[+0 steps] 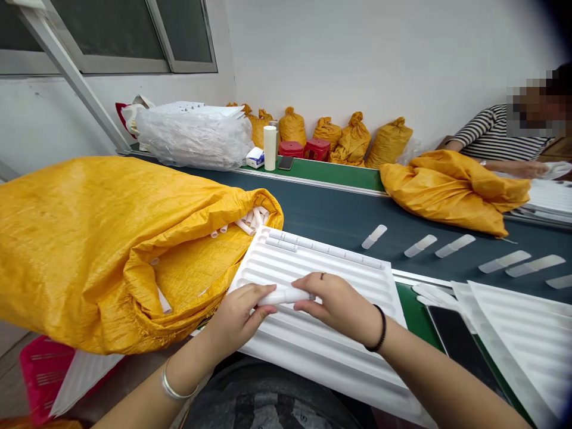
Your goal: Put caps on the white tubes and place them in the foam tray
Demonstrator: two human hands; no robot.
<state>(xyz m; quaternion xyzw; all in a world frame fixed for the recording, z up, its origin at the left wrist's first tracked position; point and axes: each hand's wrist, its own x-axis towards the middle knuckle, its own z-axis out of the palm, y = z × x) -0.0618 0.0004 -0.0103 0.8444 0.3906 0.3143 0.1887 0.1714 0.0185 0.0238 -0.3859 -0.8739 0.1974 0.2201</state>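
head view: my left hand [235, 316] & right hand [342, 298] are both pinching one white plastic tube [283, 295], thumb + fingertips at each end, other fingers loosely curled. to do this bit well, i'd say keep both ends in line, grip light but firm, & apply any force straight along the tube's length w/ no sideways bend; too hard a squeeze might make it slip, imo. staying low over the ribbed tray [357, 363] seems smart in case of a drop. tube-wise: it's roughly level btwn the l & r fingertips, touching both, above the tray. marked slim tubes [330, 249] lie in the far grooves, beyond my fingers; yellow sack [80, 238] w/ small tubes [257, 217] at its mouth is on the l, two-tone tubes [374, 236] on the dark belt [322, 205], farther r.
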